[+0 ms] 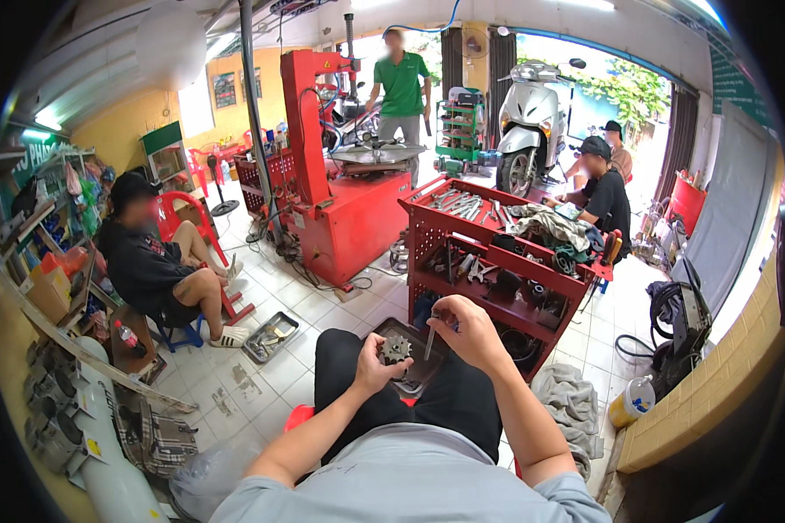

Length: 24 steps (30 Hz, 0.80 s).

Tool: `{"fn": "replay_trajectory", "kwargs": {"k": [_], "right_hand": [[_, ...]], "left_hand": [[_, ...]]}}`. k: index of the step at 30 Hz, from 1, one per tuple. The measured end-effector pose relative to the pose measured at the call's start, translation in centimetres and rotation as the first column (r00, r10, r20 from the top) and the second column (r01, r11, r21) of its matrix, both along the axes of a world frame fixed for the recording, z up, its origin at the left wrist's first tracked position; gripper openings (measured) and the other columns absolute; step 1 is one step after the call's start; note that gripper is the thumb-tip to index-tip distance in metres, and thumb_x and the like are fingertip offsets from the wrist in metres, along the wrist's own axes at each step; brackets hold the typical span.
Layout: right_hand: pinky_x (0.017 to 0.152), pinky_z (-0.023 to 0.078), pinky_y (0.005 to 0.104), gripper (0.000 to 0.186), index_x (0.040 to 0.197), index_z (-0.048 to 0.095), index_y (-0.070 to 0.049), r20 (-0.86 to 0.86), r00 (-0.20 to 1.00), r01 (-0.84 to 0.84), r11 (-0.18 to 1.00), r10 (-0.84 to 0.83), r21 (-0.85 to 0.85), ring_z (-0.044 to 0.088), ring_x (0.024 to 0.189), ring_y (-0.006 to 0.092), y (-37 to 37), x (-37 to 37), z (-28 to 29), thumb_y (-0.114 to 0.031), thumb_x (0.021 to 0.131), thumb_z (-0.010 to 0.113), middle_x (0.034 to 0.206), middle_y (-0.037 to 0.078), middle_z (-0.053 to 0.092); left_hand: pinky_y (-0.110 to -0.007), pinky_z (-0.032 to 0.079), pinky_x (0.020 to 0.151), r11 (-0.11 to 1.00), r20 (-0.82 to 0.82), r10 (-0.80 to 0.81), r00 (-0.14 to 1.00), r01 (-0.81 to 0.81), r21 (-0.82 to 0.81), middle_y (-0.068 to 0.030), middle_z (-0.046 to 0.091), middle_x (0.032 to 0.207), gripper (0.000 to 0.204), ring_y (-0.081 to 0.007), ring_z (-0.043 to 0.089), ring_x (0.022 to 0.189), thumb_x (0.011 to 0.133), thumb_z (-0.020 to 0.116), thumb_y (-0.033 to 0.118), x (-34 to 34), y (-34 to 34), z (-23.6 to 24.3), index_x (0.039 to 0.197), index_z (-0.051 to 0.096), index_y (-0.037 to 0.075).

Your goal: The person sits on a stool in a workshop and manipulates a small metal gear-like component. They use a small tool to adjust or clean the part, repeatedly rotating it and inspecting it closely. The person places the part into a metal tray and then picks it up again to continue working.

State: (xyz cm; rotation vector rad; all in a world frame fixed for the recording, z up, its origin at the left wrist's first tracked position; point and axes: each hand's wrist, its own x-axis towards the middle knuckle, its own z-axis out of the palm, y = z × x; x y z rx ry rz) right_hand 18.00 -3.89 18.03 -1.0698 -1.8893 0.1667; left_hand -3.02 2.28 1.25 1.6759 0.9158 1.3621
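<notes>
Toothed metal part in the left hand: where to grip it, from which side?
Probably the toothed metal part's outer edge, coming from the far right. It looks roughly round, so opposite points on the edge should suit a pinch; the left hand covers the left and near edges. The right hand holds a slim tool.

The shirt [419, 479] is light grey, short-sleeved, with a small dark marking [344, 468]; the trousers [335, 359] black

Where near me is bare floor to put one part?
Bare tiles lie between the left floor tray and the red machine; another patch, between the red cart and black cables. The cart's top is crowded with wrenches and cloths.
</notes>
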Motion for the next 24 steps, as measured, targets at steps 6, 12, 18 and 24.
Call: {"fn": "replay_trajectory", "kwargs": {"k": [6, 12, 18, 24], "right_hand": [[0.067, 0.051, 0.0322, 0.022, 0.096, 0.063, -0.002, -0.084, 0.996, -0.003, 1.000, 0.002, -0.001, 0.060, 0.071, 0.0207, -1.7, -1.3, 0.8, -0.013, 0.084, 0.078, 0.083, 0.010, 0.062], [0.061, 0.051, 0.0353, 0.025, 0.091, 0.062, -0.004, -0.175, 0.981, -0.056, 0.988, 0.081, 0.147, 0.062, 0.067, 0.0244, -1.3, -2.9, 0.6, -0.015, 0.080, 0.081, 0.076, 0.010, 0.059], [0.061, 0.051, 0.0340, 0.025, 0.093, 0.060, -0.003, -0.246, 0.953, -0.162, 0.984, 0.176, 0.078, 0.062, 0.068, 0.0244, -1.0, -3.4, 1.1, -0.011, 0.081, 0.080, 0.078, 0.011, 0.059], [0.064, 0.049, 0.0337, 0.023, 0.094, 0.061, -0.002, -0.098, 0.984, -0.126, 0.968, 0.151, 0.219, 0.061, 0.071, 0.0247, -0.6, -2.6, 2.8, -0.010, 0.082, 0.079, 0.081, 0.010, 0.058]], "left_hand": [[-0.030, 0.053, 0.069, 0.997, 0.137, 0.011, 0.990, -0.020, 0.068, -0.0046, 0.062, 0.087, 0.060, -0.0116, 0.059, 0.076, 0.070, 0.095, 0.029, 0.2, 1.1, -5.1, 0.099, 0.048, 0.006], [-0.030, 0.054, 0.070, 0.989, 0.027, 0.099, 0.995, -0.101, 0.111, -0.0036, 0.062, 0.087, 0.054, -0.0107, 0.061, 0.076, 0.073, 0.093, 0.023, -0.1, 2.6, -4.8, 0.098, 0.048, 0.006], [-0.028, 0.052, 0.070, 0.985, 0.012, 0.148, 0.989, -0.148, 0.085, -0.0028, 0.060, 0.088, 0.055, -0.0096, 0.058, 0.078, 0.072, 0.094, 0.025, -2.0, 1.3, -3.1, 0.098, 0.049, 0.005], [-0.029, 0.054, 0.077, 0.993, -0.003, -0.002, 1.000, 0.002, 0.120, -0.0056, 0.065, 0.095, 0.057, -0.0109, 0.063, 0.085, 0.070, 0.094, 0.016, 0.6, 1.1, -0.1, 0.105, 0.051, 0.005]]}}
